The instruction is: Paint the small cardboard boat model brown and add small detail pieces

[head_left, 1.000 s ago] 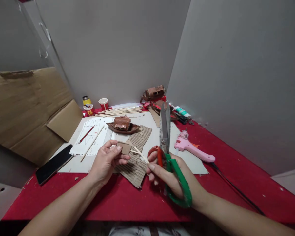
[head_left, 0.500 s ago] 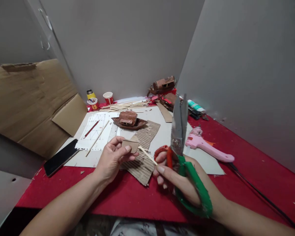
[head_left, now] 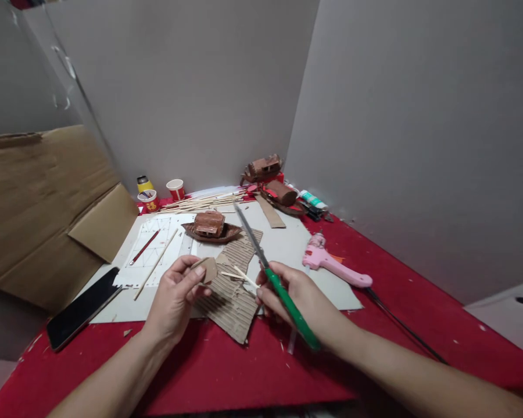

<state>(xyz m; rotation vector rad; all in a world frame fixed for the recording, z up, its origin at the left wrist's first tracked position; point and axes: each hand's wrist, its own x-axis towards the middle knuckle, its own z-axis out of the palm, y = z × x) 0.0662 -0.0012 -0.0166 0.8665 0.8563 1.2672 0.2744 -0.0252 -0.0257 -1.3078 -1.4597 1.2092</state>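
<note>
My left hand (head_left: 174,299) pinches a small brown cardboard piece (head_left: 210,269) with thin wooden sticks (head_left: 239,275) poking out to its right. It hovers over a strip of corrugated cardboard (head_left: 233,290). My right hand (head_left: 294,296) grips green-handled scissors (head_left: 272,276), their blades closed and tilted up-left toward a brown model boat (head_left: 209,226). The fingertips of my right hand sit close to the stick ends.
On the red table (head_left: 226,366) lie a white sheet (head_left: 287,249), a gridded paper with a red pencil (head_left: 143,247), a phone (head_left: 81,307), a pink glue gun (head_left: 333,266) with its cord, cups (head_left: 175,188), a stick bundle (head_left: 204,200) and more model boats (head_left: 264,167). Cardboard (head_left: 47,203) leans at left.
The scissors have swung from upright to lying tilted up-left, seen edge-on. My left hand has turned the cardboard piece slightly. The camera has shifted.
</note>
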